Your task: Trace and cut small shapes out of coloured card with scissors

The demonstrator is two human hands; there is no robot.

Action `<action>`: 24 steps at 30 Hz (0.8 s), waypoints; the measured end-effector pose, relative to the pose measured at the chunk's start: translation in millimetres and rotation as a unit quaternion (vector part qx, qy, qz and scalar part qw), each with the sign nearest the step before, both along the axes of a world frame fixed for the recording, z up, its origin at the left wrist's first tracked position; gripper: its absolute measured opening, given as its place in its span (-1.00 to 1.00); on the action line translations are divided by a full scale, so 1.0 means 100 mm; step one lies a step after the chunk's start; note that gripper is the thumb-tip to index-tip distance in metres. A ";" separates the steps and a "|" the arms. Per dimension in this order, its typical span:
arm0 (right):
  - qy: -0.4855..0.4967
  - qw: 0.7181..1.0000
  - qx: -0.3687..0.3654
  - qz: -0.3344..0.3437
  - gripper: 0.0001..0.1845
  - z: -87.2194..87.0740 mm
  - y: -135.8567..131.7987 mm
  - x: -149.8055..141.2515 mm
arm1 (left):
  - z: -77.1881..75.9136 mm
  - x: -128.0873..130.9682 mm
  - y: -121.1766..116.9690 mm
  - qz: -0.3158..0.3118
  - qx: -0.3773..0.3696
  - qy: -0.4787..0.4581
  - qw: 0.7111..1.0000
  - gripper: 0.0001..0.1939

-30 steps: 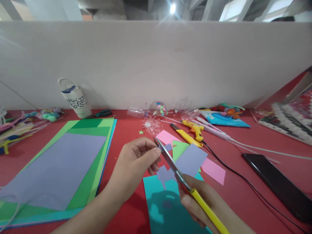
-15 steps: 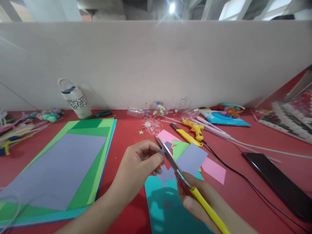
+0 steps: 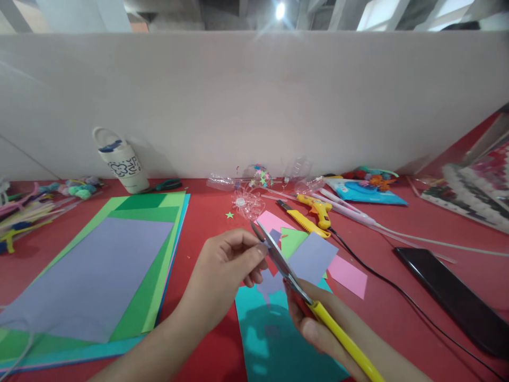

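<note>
The left hand [image 3: 228, 260] has its thumb and forefinger clamped on a small purple scrap [image 3: 265, 244] of flat paper, held above the middle of the red table [image 3: 210, 345]; the scrap's outline is hard to make out, mostly hidden by fingertips and steel. The right hand [image 3: 312, 330] is closed around the smooth yellow handle of the scissors [image 3: 292, 281], whose long, shiny blades slant up beside the scrap, their pointed tips slightly apart. Below, a teal sheet [image 3: 286, 350] reaches the table's near edge, with a jagged purple cutout [image 3: 269, 289] at its far end. Beyond it overlap straight-edged pieces: a purple card [image 3: 314, 257], a green piece [image 3: 290, 241] and a pink piece [image 3: 349, 276]. Past these lie a ridged yellow cutter [image 3: 306, 222] and a plastic glue gun [image 3: 318, 209] with a black cord. A glossy, rounded slab of a phone [image 3: 449, 297] lies toward the near right corner. Toward the left edge spreads a paper stack [image 3: 99, 270]; at the far edge stand a white cup [image 3: 126, 170], fluffy pom-poms [image 3: 81, 190] and a crinkled, clear plastic flower [image 3: 248, 204].
</note>
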State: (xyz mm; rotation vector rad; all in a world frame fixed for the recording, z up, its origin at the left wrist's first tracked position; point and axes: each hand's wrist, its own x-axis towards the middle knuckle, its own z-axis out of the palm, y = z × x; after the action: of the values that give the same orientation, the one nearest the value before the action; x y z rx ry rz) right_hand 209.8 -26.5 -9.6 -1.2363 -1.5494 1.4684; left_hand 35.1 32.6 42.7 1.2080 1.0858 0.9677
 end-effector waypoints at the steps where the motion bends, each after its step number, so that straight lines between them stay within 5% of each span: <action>1: 0.000 1.000 -0.006 0.001 -0.39 0.02 0.00 0.00 | 0.00 0.00 0.00 -0.002 -0.001 0.000 1.000 -0.84; 8: 0.019 0.998 0.031 0.042 -0.48 -0.03 0.01 0.03 | -0.02 0.01 -0.04 -0.006 0.010 0.003 1.000 -0.85; 24: -0.005 1.000 0.004 -0.012 -0.46 -0.02 -0.07 -0.06 | -0.03 0.05 -0.07 -0.006 0.002 0.006 1.000 -0.85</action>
State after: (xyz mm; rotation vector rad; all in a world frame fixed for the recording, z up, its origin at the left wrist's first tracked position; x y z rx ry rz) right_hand 203.9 -33.3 -11.8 -1.2547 -1.5397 1.4416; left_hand 40.1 25.8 39.4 1.2240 1.0867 0.9553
